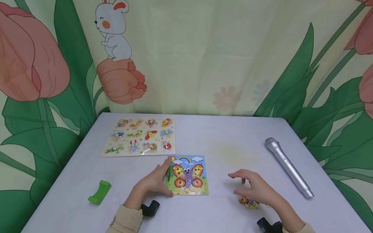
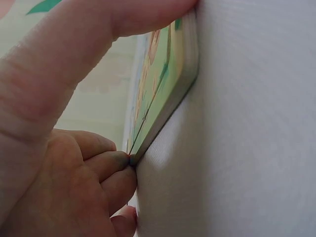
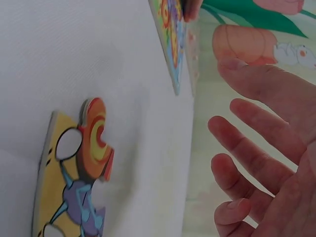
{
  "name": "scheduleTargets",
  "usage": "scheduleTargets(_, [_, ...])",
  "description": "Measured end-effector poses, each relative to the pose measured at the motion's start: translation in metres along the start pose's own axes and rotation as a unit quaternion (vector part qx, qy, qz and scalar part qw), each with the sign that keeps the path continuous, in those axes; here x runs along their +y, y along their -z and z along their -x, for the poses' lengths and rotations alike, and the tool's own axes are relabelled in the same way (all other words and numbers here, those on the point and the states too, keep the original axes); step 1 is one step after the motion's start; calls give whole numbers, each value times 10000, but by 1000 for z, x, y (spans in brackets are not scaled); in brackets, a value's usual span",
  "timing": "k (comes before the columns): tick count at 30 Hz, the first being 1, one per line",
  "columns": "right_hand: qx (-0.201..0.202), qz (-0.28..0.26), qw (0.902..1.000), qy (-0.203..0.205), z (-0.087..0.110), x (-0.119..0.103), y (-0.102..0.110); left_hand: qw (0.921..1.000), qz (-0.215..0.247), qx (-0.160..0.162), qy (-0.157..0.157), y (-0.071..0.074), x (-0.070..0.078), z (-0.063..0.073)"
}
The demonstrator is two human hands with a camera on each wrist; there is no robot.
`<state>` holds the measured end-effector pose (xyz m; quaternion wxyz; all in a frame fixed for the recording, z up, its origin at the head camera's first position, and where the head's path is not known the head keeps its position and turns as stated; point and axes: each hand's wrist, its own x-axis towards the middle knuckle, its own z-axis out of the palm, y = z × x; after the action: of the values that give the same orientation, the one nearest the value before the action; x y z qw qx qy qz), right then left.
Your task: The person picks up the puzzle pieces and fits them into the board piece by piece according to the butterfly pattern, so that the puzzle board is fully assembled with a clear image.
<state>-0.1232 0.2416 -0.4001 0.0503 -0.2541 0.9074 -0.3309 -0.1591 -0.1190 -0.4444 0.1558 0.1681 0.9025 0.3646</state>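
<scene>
A square butterfly puzzle (image 1: 187,174) lies flat on the table, its picture complete with rainbow and clouds. My left hand (image 1: 155,179) holds it by the left side, thumb at the near corner and fingers along the far part of that edge. In the left wrist view the thumb crosses the board's near corner (image 2: 180,64). My right hand (image 1: 256,186) hovers to the right of the puzzle, fingers spread and holding nothing. Below it lie loose puzzle pieces (image 1: 249,203), partly hidden by the hand. The right wrist view shows one piece (image 3: 94,143) with an orange swirl.
Behind the puzzle, at the far left, lies an insect picture board (image 1: 140,137). A green arch-shaped block (image 1: 99,193) is on the left and a silver microphone (image 1: 289,168) on the right. A printed curtain (image 1: 198,58) hangs behind the white table (image 1: 215,136).
</scene>
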Motion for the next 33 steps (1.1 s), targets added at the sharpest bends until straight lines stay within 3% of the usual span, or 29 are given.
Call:
scheduleTargets(16, [-24, 244, 9978, -613, 40, 28, 14, 9999, 91, 25, 68, -1, 1, 0])
scheduleTargets(22, [-437, 536, 9911, -1140, 43, 29, 13, 9998, 119, 35, 134, 0, 1, -1])
scheduleTargets(33, [-586, 739, 9878, -1236, 44, 31, 11, 9999, 113, 9, 43, 1, 2, 0])
